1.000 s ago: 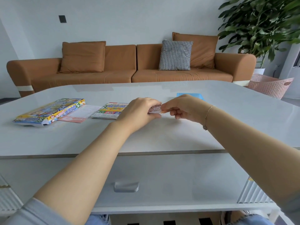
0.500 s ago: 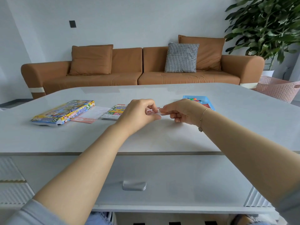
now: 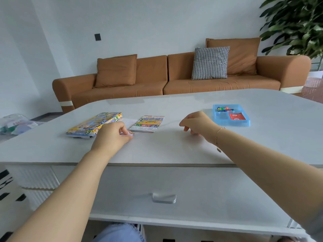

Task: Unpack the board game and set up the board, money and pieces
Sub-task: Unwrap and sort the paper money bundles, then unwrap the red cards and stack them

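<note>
Pretty bright, soft daylight all over, no harsh hotspots. The white table (image 3: 174, 145) has a faint sheen toward 12 o'clock, where it picks up a washed-out reflection of the sofa (image 3: 174, 81). Shadows are weak, just soft smudges under the hands. Wide-angle warp is obvious: the table edge bows and the forearms balloon at 5 and 7 o'clock. The plant (image 3: 295, 23) at 2 o'clock is smeared, and the clutter at 9 o'clock looks soft too. The centre is reasonably sharp.

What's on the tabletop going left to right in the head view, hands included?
Game box → left hand pinching a small packet → folded board → right hand → blue tray.
</note>
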Motion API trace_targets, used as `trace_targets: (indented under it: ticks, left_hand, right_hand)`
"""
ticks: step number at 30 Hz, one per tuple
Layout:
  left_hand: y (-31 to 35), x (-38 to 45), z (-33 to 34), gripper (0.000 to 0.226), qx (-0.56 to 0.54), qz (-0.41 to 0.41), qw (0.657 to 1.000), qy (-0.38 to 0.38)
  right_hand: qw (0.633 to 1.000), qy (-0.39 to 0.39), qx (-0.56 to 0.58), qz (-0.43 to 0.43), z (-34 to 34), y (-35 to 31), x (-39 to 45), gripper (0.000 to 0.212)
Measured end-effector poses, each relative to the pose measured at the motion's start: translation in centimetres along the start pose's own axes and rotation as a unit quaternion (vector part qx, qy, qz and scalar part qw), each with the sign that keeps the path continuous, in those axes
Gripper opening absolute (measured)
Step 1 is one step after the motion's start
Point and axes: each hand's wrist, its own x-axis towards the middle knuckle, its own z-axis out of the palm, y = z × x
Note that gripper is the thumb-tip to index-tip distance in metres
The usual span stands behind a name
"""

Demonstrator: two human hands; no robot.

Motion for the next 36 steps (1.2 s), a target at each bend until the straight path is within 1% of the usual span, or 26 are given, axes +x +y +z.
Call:
trace_targets:
  ticks: [4,8,10,15,18,22,24,26,28,30,32,34,36]
  left_hand:
    - [0.0,-0.4,0.0,0.016,0.047,0.011,0.999,0.011]
    - [0.1,-0.8,0.0,0.022,0.101,0.03,0.994,-0.013]
    - [0.0,-0.8,0.0,0.022,0.094,0.027,0.995,-0.013]
    - [0.6,-0.5,-0.2,0.027,0.079,0.022,0.996,0.024]
    - [1.0,-0.4,-0.3,0.021,0.068,0.028,0.996,0.04]
    - [2.3,-0.1,-0.6,0.015,0.06,0.089,0.989,0.099]
    - [4.1,0.0,-0.3,0.013,0.066,0.132,0.983,0.109]
    - [6.3,0.2,0.8,0.013,0.063,0.171,0.98,0.077]
    - [8.7,0.4,2.5,0.016,0.035,0.186,0.982,0.023]
    - [10.8,0.6,4.0,0.019,-0.009,0.171,0.985,-0.038]
    - [12.9,1.0,5.4,0.019,-0.081,0.136,0.982,-0.099]
    - [14.3,1.2,6.3,0.018,-0.123,0.129,0.975,-0.133]
    - [15.7,1.4,7.4,0.017,-0.138,0.143,0.967,-0.159]
  right_hand:
    - [0.999,-0.004,-0.041,-0.008,0.1,0.2,-0.2,0.012]
    - [0.999,-0.004,-0.049,-0.008,-0.2,0.2,-0.4,0.017]
    - [0.999,0.001,-0.046,-0.016,-0.4,0.2,-0.5,0.021]
    - [0.999,0.009,-0.036,-0.027,-1.1,0.4,-0.3,0.028]
    - [0.999,0.012,-0.025,-0.016,-1.8,0.6,-0.2,0.029]
    - [1.0,0.014,-0.022,-0.013,-3.0,0.7,-0.2,0.028]
    - [0.998,0.035,-0.039,-0.033,-3.9,0.8,-0.1,0.025]
    - [0.993,0.078,-0.066,-0.061,-5.3,1.1,-0.1,0.022]
    - [0.987,0.126,-0.075,-0.071,-7.2,1.7,0.1,0.019]
    - [0.98,0.171,-0.077,-0.064,-9.2,2.5,0.3,0.016]
    - [0.972,0.206,-0.108,-0.044,-11.3,3.7,0.4,0.018]
    - [0.964,0.209,-0.159,-0.037,-12.7,4.7,0.3,0.023]
    - [0.958,0.192,-0.209,-0.047,-13.6,5.5,0.1,0.031]
